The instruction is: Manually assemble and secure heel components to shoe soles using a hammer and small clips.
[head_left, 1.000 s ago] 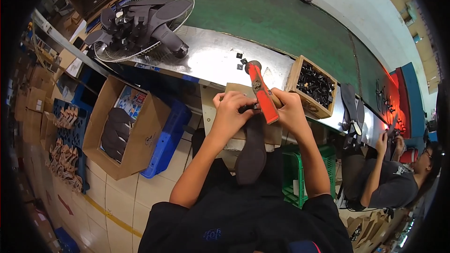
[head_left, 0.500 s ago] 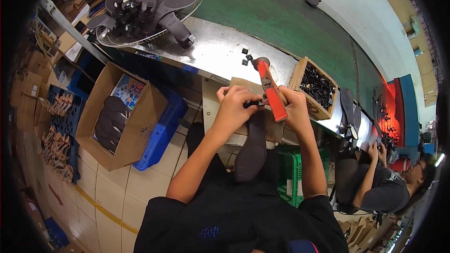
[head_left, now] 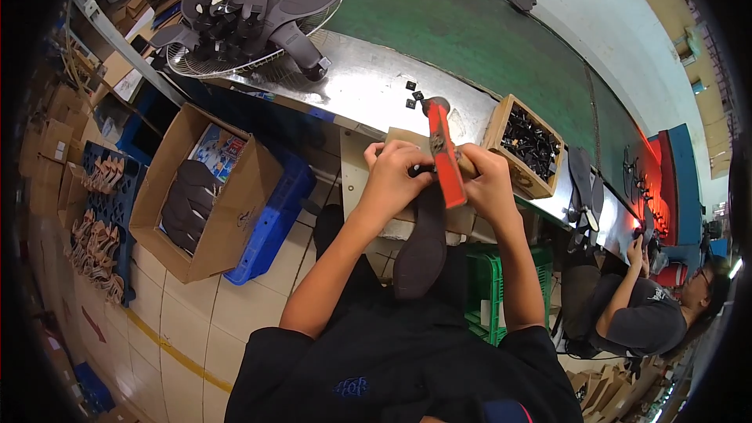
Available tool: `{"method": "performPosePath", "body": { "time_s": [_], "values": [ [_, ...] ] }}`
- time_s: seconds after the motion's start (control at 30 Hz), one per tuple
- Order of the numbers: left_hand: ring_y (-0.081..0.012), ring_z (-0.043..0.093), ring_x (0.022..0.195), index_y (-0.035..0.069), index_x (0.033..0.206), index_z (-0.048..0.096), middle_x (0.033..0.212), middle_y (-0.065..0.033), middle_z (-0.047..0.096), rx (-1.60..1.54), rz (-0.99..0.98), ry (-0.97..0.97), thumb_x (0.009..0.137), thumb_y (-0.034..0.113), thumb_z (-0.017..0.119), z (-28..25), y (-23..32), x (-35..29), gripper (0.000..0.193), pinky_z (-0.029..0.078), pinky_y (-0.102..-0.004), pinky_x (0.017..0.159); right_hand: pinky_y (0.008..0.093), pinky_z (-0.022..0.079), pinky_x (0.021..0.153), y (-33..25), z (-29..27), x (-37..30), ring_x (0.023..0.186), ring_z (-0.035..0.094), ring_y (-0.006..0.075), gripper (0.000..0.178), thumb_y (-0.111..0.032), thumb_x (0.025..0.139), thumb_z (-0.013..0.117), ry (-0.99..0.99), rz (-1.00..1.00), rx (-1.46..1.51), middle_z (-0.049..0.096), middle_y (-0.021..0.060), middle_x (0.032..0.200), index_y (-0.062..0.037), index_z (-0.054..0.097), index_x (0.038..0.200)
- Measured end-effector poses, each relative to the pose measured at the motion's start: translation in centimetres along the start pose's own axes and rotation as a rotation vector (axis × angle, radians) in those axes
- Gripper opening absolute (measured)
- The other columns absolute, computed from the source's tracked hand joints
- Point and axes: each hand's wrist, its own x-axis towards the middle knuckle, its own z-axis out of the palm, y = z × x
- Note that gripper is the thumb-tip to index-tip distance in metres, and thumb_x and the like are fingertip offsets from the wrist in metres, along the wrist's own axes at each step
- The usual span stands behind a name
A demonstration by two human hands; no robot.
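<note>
A dark shoe sole (head_left: 421, 260) points toward me, its wide front end nearest my body. My left hand (head_left: 392, 178) is closed at the sole's far, heel end, thumb and fingers pinched together there. What exactly sits between the fingertips is hidden by the hammer. My right hand (head_left: 489, 182) grips the short wooden handle of a red-headed hammer (head_left: 445, 158), whose head lies over the heel end, close to the left fingertips. Under the work is a brown sheet (head_left: 407, 138) on a pale work block (head_left: 352, 180).
Small black square pieces (head_left: 411, 104) lie on the metal bench. A wooden box (head_left: 501, 137) of small black parts stands at right. Far left are a wire basket (head_left: 341, 0) of shoes and a cardboard box (head_left: 219, 227) of soles. A co-worker (head_left: 642, 313) sits at right.
The hammer head has shifted slightly down and toward my left fingers, covering the small black piece seen there before. The co-worker's hands have moved a little.
</note>
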Motion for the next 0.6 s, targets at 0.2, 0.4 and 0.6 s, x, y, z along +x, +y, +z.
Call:
{"method": "performPosePath", "body": {
  "time_s": [0.2, 0.4, 0.6],
  "values": [
    [-0.0220, 0.066, 0.091, 0.008, 0.093, 0.075, 0.088, -0.0071, 0.070, -0.037, 0.102, -0.023, 0.073, 0.015, 0.080, -1.1, 1.1, 0.2, 0.021, 0.040, -0.0412, 0.096, 0.0389, 0.050, 0.067, 0.3, 0.6, -0.1, 0.077, 0.064, 0.0327, 0.024, -0.007, 0.075, 0.079, 0.002, -0.134, -0.021, 0.064, 0.0123, 0.087, -0.0030, 0.067, 0.096],
    [-0.0165, 0.065, 0.068, 0.003, 0.098, 0.076, 0.079, -0.0098, 0.071, -0.262, -0.061, -0.131, 0.074, 0.012, 0.082, -0.7, 0.7, 0.9, 0.026, 0.051, -0.0292, 0.062, 0.0333, 0.046, 0.061, 0.7, 0.4, -1.8, 0.065, 0.058, 0.0220, 0.030, -0.009, 0.077, 0.079, 0.150, -0.075, 0.050, 0.058, 0.0083, 0.075, -0.0041, 0.067, 0.104],
    [-0.0068, 0.063, 0.072, -0.003, 0.097, 0.076, 0.081, -0.0042, 0.073, -0.485, -0.159, -0.181, 0.079, 0.014, 0.082, -0.8, 1.1, 0.5, 0.025, 0.051, -0.0235, 0.066, 0.0247, 0.042, 0.054, -6.5, -2.5, -7.9, 0.061, 0.049, 0.0067, 0.044, -0.007, 0.096, 0.062, 0.309, 0.392, 0.865, 0.061, 0.0036, 0.078, 0.0021, 0.053, 0.138]
  ]
}}
